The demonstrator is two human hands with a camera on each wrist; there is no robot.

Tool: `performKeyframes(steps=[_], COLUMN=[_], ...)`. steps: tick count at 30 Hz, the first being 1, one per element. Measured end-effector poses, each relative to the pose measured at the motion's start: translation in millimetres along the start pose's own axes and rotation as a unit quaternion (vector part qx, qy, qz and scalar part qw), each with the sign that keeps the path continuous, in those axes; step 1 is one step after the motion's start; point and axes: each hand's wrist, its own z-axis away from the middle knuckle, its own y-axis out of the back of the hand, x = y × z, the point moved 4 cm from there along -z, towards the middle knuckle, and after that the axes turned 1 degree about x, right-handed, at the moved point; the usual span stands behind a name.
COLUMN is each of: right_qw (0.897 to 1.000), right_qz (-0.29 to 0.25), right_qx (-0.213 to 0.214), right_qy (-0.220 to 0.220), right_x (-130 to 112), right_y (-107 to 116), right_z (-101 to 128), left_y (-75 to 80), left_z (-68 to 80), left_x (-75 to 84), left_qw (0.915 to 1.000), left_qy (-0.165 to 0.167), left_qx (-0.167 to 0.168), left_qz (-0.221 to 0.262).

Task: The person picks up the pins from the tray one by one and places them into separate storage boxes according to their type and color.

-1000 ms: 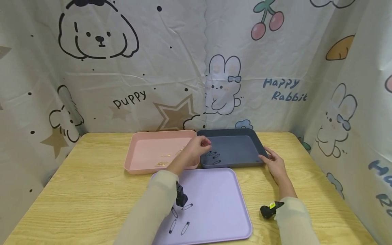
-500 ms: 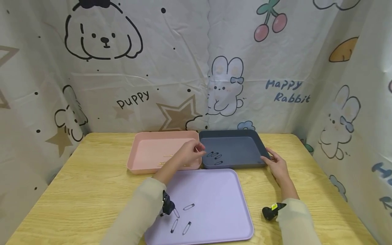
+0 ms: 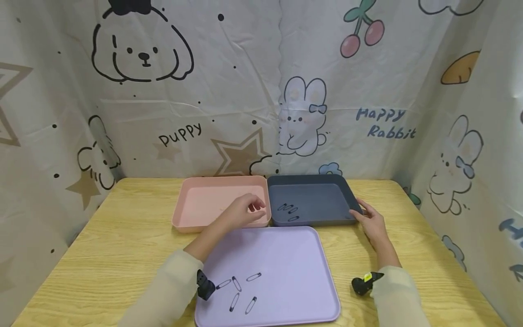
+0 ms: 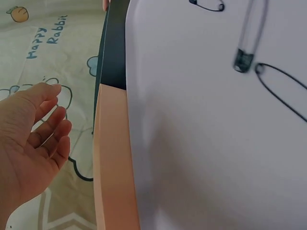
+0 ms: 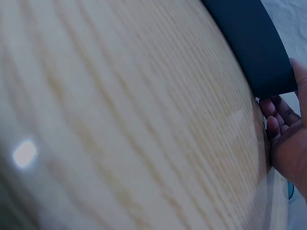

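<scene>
Left hand (image 3: 245,212) hovers loose-fingered and empty over the pink plastic tray (image 3: 204,206); right hand (image 3: 369,222) steadies the dark blue plastic tray (image 3: 323,200), fingers relaxed. Best reach low for the safety pins (image 3: 239,290) on the lilac tray (image 3: 294,263).

Matt plastic lilac tray (image 3: 286,254) holds thin metal safety pins (image 3: 241,290) on a smooth wood-grain table (image 3: 122,254).

"Puppy", "Happy Rabbit" on backdrop cloth (image 3: 253,91)
</scene>
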Motion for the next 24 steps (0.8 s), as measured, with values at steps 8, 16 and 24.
performKeyframes(steps=[8, 16, 24], right_qw=[1.000, 1.000, 1.000], right_qz=[-0.004, 0.005, 0.001], right_qx=[0.001, 0.010, 0.011], right_qy=[0.003, -0.002, -0.001], right_x=[-1, 1, 0], right_y=[2, 2, 1], right_z=[1, -1, -2], left_y=[9.5, 12.8, 12.2], left_z=[28.3, 56.1, 83.5], left_x=[1.3, -1.3, -5.4], left_qw=[0.9994, 0.9984, 0.9952], left_qy=[-0.018, -0.011, -0.011], left_qx=[-0.015, -0.037, -0.067], left_qz=[-0.025, -0.043, -0.070])
